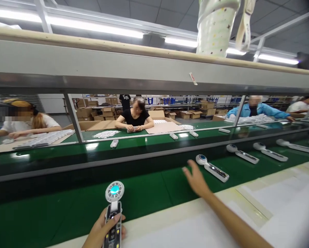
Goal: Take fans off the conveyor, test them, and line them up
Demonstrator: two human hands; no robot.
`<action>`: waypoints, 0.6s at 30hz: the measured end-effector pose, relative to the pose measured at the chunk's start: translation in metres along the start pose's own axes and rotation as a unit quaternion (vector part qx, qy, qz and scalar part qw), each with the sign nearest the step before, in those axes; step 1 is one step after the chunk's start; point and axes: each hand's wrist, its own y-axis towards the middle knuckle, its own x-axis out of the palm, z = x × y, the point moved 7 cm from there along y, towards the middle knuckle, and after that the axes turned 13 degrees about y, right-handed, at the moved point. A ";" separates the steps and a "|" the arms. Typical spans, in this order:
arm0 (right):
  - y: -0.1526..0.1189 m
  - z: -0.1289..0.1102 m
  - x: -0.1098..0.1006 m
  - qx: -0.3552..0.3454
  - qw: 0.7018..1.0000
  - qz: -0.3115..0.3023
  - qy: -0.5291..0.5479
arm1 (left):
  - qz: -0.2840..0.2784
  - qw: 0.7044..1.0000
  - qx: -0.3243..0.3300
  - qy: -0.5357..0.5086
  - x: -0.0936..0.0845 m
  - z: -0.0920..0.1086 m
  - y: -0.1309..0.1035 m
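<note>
My left hand (109, 224) is wrapped round the handle of a white handheld fan (114, 191), its round head up and a cyan disc lit in the middle. The open handle shows a dark circuit board, with my thumb lying across it. Over the green conveyor belt (149, 193), my right hand (197, 179) is stretched out with fingers apart and nothing in it. Just right of those fingers lies another white fan (216, 171) with its board exposed. It looks apart from my hand.
More fans (243, 154) lie along the belt to the right. A pale worktop (273, 206) borders the near side. Above runs a shelf (144, 65) bearing a patterned cup (217, 27). Across the belt, several people sit by piles of white parts (106, 134).
</note>
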 end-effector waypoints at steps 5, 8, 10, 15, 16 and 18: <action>0.067 0.078 -0.107 0.160 0.980 0.106 -0.053 | -0.005 1.000 0.016 -0.002 0.005 -0.004 0.001; 0.068 0.100 -0.103 0.214 0.976 0.019 -0.030 | -0.030 0.999 0.027 0.003 0.007 -0.007 0.003; 0.064 0.100 -0.085 0.228 0.973 -0.031 0.005 | -0.035 0.999 0.030 0.009 0.007 -0.009 0.003; 0.044 0.072 -0.022 0.270 0.947 -0.089 0.147 | -0.036 0.999 0.035 0.000 0.008 -0.006 0.000; 0.037 0.062 -0.005 0.273 0.938 -0.099 0.189 | -0.042 0.999 0.033 -0.002 0.008 -0.005 -0.001; 0.016 0.040 0.034 0.264 0.916 -0.121 0.278 | -0.052 0.998 0.024 -0.003 0.006 -0.005 -0.003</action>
